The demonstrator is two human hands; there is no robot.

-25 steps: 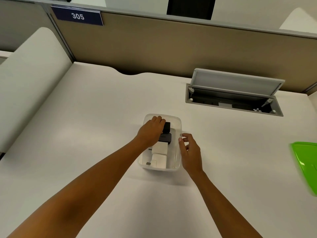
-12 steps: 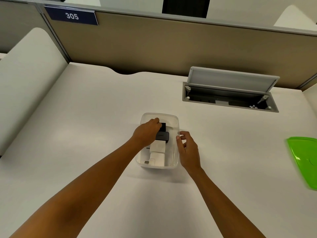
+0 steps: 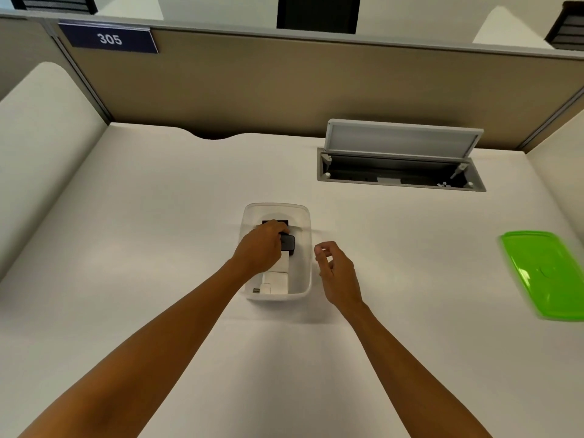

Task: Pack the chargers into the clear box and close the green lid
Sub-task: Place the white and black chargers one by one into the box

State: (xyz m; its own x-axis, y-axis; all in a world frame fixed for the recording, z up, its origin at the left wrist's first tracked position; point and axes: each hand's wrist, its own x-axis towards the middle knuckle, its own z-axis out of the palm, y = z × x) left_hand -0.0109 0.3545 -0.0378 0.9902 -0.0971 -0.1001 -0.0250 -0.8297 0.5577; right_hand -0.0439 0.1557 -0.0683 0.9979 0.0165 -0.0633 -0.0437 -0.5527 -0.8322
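A person's left hand [image 3: 260, 245] reaches down into the clear box [image 3: 305, 222], fingers curled over a black charger [image 3: 288, 242]; whether they grip it or merely press it cannot be told. Nearer the body inside the box lie white chargers [image 3: 278, 281]. The right hand [image 3: 336, 268] hovers just right of the box wall, loosely curled, empty and apart from it. Seating the black charger flat and below the rim looks key, so the lid can later close flush. The green lid [image 3: 546, 273] lies well right of the box, near the desk [image 3: 158, 200] edge; open desk lies between, and a raised cable hatch [image 3: 401, 153] sits beyond the box.
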